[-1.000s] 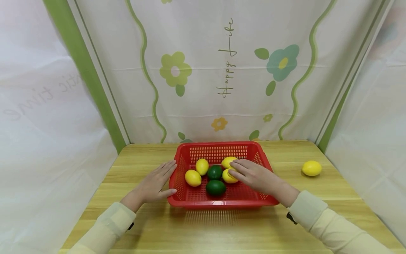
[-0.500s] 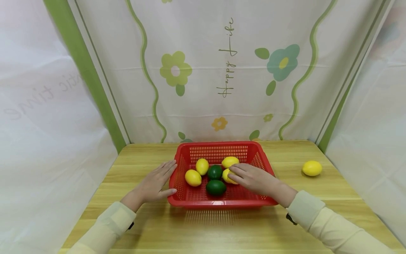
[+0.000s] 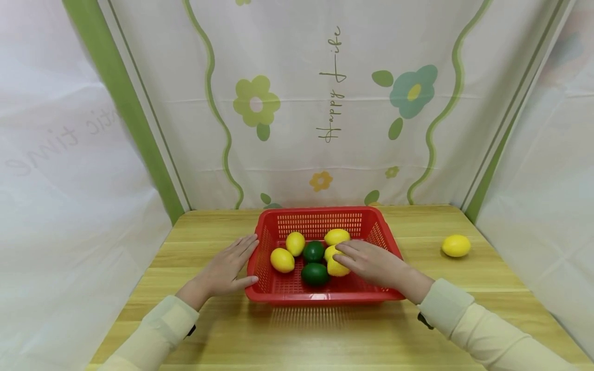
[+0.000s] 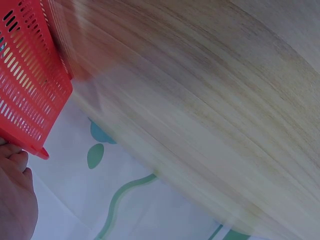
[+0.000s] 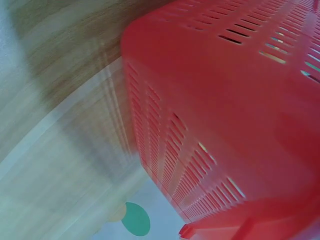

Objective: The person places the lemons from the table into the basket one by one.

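In the head view, a red plastic basket [image 3: 320, 297] holds several yellow lemons and two dark green oval fruits. My right hand [image 3: 371, 262] reaches over the basket's right side, its fingers bent over a lemon [image 3: 338, 268]; the thumb is hidden. A second lemon [image 3: 328, 253] peeks out just behind that one, and another lemon [image 3: 337, 236] lies beyond. One green fruit [image 3: 315, 274] sits left of the held lemon, the other green fruit [image 3: 313, 252] behind it. My left hand [image 3: 225, 269] rests with straight fingers against the basket's left rim.
Two more lemons lie in the basket's left half, one lemon [image 3: 282, 260] nearer me. Outside, a single lemon [image 3: 456, 246] lies on the wooden table [image 3: 297, 340] at the right. A printed white curtain [image 3: 297, 129] closes off the back and sides.
The lemon under my right fingers has come slightly forward, and the lemon behind it now shows apart from it. My right hand has shifted slightly forward; the left has stayed put.
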`<action>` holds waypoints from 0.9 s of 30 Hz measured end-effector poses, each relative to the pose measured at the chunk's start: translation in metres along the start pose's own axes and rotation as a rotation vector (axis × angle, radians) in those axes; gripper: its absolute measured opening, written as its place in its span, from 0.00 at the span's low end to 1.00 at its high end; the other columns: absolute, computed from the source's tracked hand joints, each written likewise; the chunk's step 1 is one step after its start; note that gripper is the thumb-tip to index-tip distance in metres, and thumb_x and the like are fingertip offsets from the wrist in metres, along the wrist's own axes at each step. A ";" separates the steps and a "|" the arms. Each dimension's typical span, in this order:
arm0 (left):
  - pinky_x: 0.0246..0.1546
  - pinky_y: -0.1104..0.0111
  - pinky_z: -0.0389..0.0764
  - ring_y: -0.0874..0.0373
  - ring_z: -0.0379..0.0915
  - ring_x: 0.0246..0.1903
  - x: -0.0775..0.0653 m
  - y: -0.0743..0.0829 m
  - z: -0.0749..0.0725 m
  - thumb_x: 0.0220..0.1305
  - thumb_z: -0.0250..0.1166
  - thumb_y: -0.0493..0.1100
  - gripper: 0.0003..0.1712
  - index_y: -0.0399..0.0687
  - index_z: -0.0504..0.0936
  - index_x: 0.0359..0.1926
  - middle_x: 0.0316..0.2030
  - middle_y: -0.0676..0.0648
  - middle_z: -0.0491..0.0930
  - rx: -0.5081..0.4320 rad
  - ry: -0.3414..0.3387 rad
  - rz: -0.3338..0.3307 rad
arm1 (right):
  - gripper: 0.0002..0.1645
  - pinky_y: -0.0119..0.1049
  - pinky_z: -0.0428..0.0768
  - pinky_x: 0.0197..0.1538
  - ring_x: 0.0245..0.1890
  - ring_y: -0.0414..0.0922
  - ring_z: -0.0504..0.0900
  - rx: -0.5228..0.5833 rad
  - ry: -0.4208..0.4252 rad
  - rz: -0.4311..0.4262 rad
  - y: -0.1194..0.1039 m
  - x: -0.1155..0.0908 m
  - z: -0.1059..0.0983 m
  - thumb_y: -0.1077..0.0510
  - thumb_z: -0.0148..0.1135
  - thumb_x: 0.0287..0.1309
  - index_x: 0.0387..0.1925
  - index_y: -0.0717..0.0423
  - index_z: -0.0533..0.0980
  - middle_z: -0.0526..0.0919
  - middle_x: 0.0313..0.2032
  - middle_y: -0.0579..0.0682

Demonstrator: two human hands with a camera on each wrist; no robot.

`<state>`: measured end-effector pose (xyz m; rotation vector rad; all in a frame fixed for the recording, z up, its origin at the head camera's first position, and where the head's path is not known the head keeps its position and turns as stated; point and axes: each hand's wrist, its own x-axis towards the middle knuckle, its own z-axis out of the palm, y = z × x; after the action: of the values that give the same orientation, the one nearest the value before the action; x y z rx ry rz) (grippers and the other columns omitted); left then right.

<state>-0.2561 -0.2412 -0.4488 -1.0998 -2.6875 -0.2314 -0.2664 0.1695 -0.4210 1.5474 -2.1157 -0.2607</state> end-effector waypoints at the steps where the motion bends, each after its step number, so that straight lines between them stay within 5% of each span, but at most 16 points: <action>1: 0.70 0.53 0.52 0.47 0.47 0.72 0.000 0.000 0.000 0.64 0.61 0.60 0.48 0.33 0.56 0.72 0.73 0.38 0.53 0.001 0.000 0.001 | 0.35 0.44 0.77 0.56 0.54 0.52 0.78 0.004 0.001 0.009 0.000 0.000 -0.001 0.64 0.77 0.44 0.56 0.60 0.73 0.79 0.53 0.57; 18: 0.70 0.53 0.52 0.46 0.47 0.72 0.000 0.001 -0.001 0.64 0.60 0.61 0.48 0.33 0.56 0.72 0.73 0.38 0.53 -0.005 -0.001 -0.002 | 0.32 0.45 0.79 0.54 0.49 0.53 0.79 0.048 0.087 0.045 0.009 -0.006 -0.004 0.64 0.76 0.44 0.53 0.63 0.75 0.79 0.48 0.60; 27: 0.70 0.53 0.51 0.47 0.46 0.72 0.000 0.000 0.000 0.64 0.60 0.61 0.49 0.34 0.55 0.73 0.73 0.39 0.52 -0.006 -0.005 -0.005 | 0.33 0.47 0.79 0.54 0.52 0.53 0.79 0.088 0.067 0.132 0.014 -0.013 -0.008 0.62 0.77 0.44 0.53 0.61 0.75 0.79 0.52 0.59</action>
<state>-0.2559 -0.2408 -0.4486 -1.0973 -2.6959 -0.2375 -0.2710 0.1874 -0.4115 1.4362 -2.1911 -0.0690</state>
